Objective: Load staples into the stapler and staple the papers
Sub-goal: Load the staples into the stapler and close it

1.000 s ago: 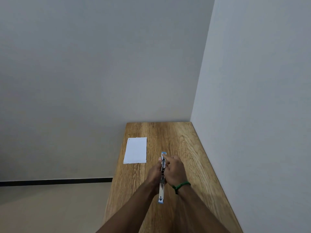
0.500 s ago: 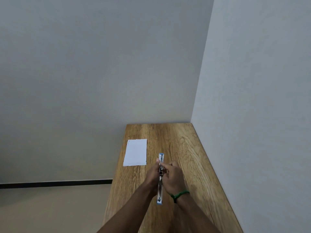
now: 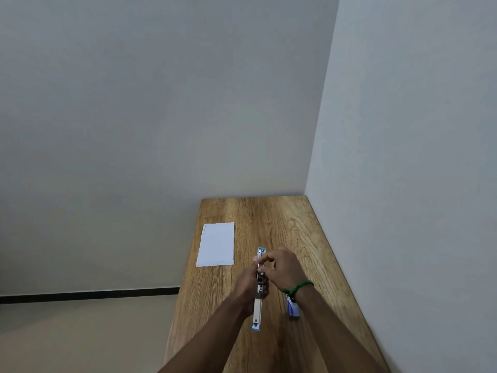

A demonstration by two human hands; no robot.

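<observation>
Only the head view to go on here. Lower middle of the frame, the stapler (image 3: 258, 289) is swung fully open into one long strip, running up and down the picture over the wooden worktop (image 3: 271, 216). Makes sense, since that exposes the channel for the staples.

The left hand (image 3: 248, 282) is wrapped round the stapler's middle from the left side, fingers closed on it, probably just to keep it steady. The right hand (image 3: 282, 267), the one with the green wristband (image 3: 298, 287), has thumb and fingertips pinched nearly together right at the metal part near the hinge. Can't tell if there's a staple strip in that pinch, way too small to see.

A little blue and white box (image 3: 293, 308), I'd guess the staples, lies just right of the stapler, partly under the right wrist. The paper (image 3: 216, 244) waits untouched at centre left of the worktop, well apart from the hands.
</observation>
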